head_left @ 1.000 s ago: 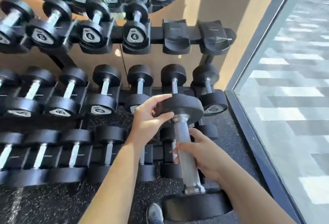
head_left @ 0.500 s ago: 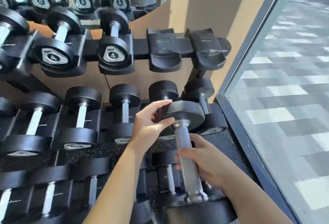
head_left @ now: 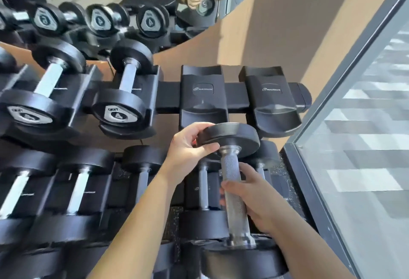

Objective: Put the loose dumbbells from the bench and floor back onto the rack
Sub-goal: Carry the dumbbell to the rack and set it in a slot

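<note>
Head view shows a dumbbell held at the rack; the right hand wraps its knurled handle, the left hand grips the far head's rim; an empty cradle sits just above the left hand (a second beside it); the next move, I judge, is lifting and seating both heads there.

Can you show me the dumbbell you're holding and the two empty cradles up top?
Dumbbell [head_left: 230, 168]: head view, on its knurled metal handle.
Left empty cradle [head_left: 203, 99]: head view, on its flat middle.
Right empty cradle [head_left: 273, 99]: head view, on its flat middle.
</note>
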